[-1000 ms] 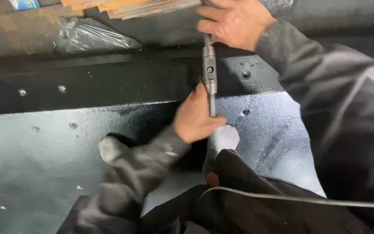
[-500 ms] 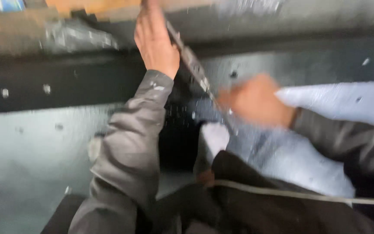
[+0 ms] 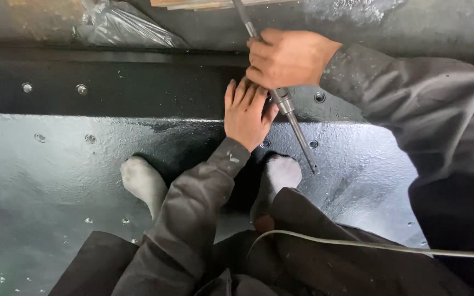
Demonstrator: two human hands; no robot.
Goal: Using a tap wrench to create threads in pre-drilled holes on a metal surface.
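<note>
Gripping a tap wrench [image 3: 281,96] in the closed right hand [image 3: 286,57], left hand [image 3: 246,114] open, fingers resting beside its centre

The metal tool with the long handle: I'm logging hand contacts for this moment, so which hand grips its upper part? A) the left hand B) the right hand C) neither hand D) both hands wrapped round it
B: the right hand closes round the tool near its upper part, while the left hand lies open-fingered beside its middle.

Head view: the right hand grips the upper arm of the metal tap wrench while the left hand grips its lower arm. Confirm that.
Not quite. The head view shows the left hand lying flat by the tap wrench's hub, not on its lower arm; the right hand does grip the upper arm.
</note>
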